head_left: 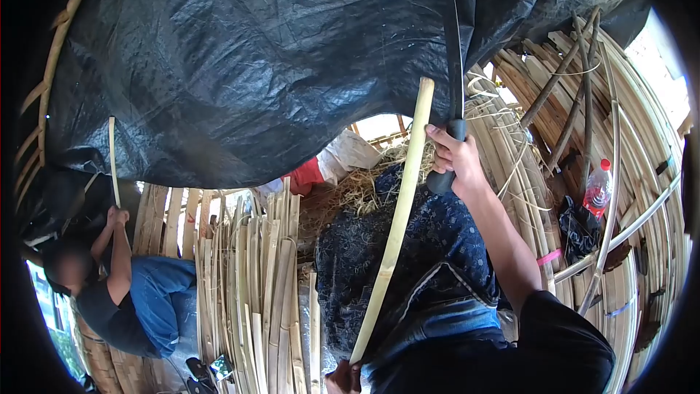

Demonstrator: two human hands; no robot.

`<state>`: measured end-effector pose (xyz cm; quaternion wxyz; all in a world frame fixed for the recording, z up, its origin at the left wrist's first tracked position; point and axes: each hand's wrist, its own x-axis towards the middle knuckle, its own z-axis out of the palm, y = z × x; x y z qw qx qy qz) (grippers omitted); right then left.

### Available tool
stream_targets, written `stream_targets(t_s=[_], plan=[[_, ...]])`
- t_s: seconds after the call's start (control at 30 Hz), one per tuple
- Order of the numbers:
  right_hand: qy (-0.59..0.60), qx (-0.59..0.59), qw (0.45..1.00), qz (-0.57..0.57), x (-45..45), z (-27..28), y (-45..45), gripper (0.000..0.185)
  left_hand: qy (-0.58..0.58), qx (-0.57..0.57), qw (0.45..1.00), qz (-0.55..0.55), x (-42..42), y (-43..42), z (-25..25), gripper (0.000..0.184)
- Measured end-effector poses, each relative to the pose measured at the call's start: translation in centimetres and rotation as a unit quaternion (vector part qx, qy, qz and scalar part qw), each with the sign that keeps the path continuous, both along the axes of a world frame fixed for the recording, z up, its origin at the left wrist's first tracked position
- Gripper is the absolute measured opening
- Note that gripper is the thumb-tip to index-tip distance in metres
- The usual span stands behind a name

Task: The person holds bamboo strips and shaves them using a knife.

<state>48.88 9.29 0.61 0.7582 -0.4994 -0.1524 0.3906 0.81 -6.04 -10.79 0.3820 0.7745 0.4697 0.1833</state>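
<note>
Around eight o'clock a seated co-worker raises another strip; upright slats crowd seven. Black tarpaulin sags across twelve, limiting headroom. At six the left hand, shadowed and partly cut off, seems closed around the lower end of the bamboo strip, which rises toward one: probably light, stiff but springy, smooth-skinned, best held near its ends, clear of sharp edges. Toward three the right hand grips the knife, its blade pointing up; beyond, poles and a bottle restrict sideways room.
</note>
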Motion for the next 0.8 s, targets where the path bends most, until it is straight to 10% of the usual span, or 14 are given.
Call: stream_targets(t_s=[0.73, 0.8], plan=[[0.183, -0.049, 0.975, 0.118, -4.4, -9.1, 1.4, 0.025, 0.078, -0.035, 0.993, 0.076, -5.0, -2.8, 2.8, 0.01], [0.207, -0.047, 0.965, 0.153, -5.0, -8.1, 1.3, 0.024, 0.187, -0.041, 0.981, 0.033, -3.9, -1.1, 4.1, 0.044]])
